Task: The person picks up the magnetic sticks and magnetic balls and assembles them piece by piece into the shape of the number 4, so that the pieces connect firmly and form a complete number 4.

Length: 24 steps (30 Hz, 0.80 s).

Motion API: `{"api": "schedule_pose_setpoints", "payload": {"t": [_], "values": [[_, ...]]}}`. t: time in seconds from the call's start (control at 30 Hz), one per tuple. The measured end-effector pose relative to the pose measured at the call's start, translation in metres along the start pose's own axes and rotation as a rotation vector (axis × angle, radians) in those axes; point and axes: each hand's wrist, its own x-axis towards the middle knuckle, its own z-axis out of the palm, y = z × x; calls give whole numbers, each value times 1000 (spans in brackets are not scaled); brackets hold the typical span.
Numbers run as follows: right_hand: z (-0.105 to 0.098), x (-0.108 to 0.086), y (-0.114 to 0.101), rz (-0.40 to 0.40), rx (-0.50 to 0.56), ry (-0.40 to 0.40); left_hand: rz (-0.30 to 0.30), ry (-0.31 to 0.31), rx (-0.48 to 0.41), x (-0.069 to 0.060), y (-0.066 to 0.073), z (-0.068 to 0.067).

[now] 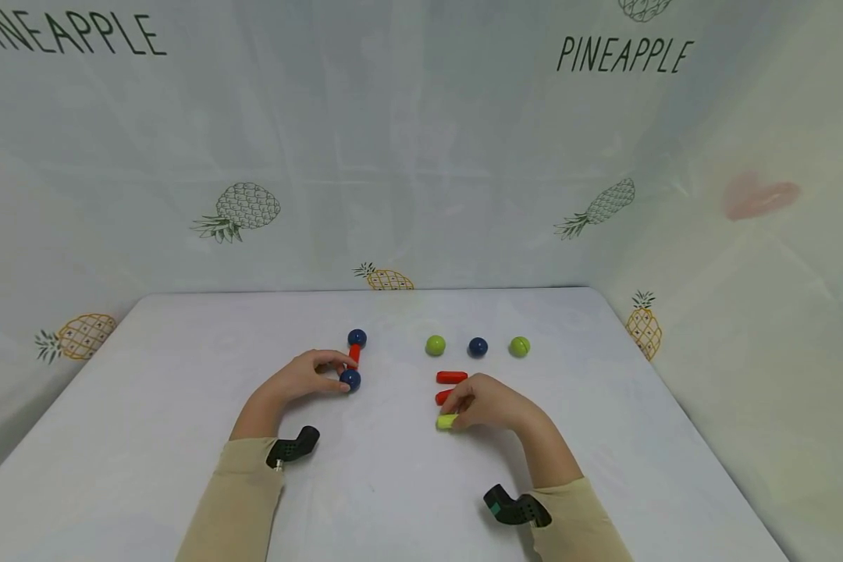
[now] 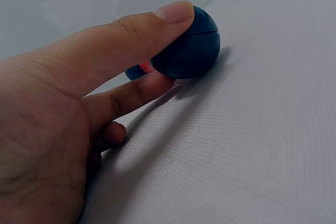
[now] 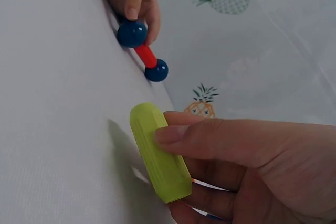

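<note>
Two dark blue balls joined by a red rod [image 1: 354, 357] form a dumbbell shape on the table. The thumb and fingers of my left hand [image 1: 311, 373] pinch its nearer blue ball [image 2: 195, 51]; the farther blue ball [image 3: 156, 70] is free of the hand. In my right hand [image 1: 493, 402] a yellow-green rod [image 3: 160, 153] with faceted sides is held between thumb and fingers, a little above the table in the right wrist view. Just beyond that hand lie two loose red rods, the farther red rod [image 1: 452, 377] whole in sight, the nearer red rod [image 1: 443, 397] partly hidden by the fingers.
Behind the red rods, a green ball [image 1: 435, 345], a blue ball [image 1: 478, 347] and another green ball [image 1: 520, 346] stand in a row. A white cloth covers the table [image 1: 147, 390]. A pineapple-printed curtain [image 1: 393, 156] hangs behind it and at the sides.
</note>
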Motion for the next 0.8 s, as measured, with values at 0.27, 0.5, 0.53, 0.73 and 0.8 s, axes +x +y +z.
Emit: {"api": "schedule_pose_setpoints", "payload": {"t": [0.27,0.5,0.53,0.73,0.8], "values": [[-1,-1,-2,-62,14,-8,-17,0,19,0,1,-2],[2,1,-3,-123,44,51,-29,8,11,0,2,0],[3,1,-4,-129,45,65,-26,7,12,0,1,1],[5,11,-10,-159,80,98,-29,13,12,-1,2,1],[6,15,-13,-172,109,111,-28,18,13,-1,2,1]]}}
